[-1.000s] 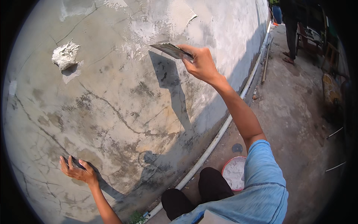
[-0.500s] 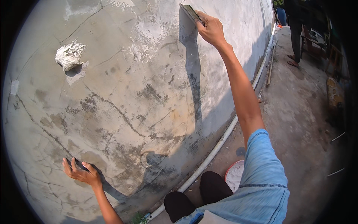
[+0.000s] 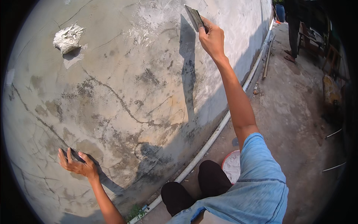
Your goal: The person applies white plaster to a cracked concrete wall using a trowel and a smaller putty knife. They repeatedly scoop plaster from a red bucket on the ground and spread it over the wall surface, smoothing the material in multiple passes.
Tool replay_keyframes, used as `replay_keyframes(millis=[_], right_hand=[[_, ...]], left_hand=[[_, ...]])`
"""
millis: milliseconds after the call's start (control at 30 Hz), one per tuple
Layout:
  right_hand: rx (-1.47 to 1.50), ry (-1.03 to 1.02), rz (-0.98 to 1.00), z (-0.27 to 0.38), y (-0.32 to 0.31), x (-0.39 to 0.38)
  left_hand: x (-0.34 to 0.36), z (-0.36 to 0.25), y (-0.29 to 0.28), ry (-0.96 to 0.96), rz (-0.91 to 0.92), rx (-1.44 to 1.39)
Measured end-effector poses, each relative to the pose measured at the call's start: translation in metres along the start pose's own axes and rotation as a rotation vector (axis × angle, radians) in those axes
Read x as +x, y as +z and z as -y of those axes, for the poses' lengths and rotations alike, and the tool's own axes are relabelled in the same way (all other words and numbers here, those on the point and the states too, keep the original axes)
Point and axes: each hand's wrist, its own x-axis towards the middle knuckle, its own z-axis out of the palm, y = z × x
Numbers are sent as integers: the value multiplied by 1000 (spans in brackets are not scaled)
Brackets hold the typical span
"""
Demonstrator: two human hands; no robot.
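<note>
My right hand (image 3: 213,40) is raised at the upper middle, closed around a flat, dark-edged scraper (image 3: 194,18). The blade tilts up and left, with its long shadow on the wall below; whether its edge touches the wall I cannot tell. Low on the left, my left hand (image 3: 79,164) has its fingers spread against or very near the wall, holding nothing. The grey plastered wall (image 3: 123,100) carries cracks, dark stains and whitish patches. A thick lump of white putty (image 3: 69,38) sticks out from it at the upper left.
A white pipe (image 3: 203,151) runs along the wall's foot. By my knees stands a red-rimmed bucket (image 3: 232,167) of white paste, partly hidden by my sleeve. A person (image 3: 294,35) stands at the far right near wooden furniture (image 3: 311,39); a blue barrel (image 3: 280,13) is farther back.
The view has shifted, so the wall and putty lump sit higher in it. My right hand and the scraper have come down along the wall, the blade turned. My left hand keeps its place.
</note>
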Motion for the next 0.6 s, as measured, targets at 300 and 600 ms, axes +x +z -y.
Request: replay_keyframes(millis=[300, 600], right_hand=[[-94, -349, 173, 42, 61, -150], [-97, -194, -185, -47, 4, 19]], left_hand=[[2, 6, -9, 111, 43, 147], [0, -5, 6, 31, -27, -39]])
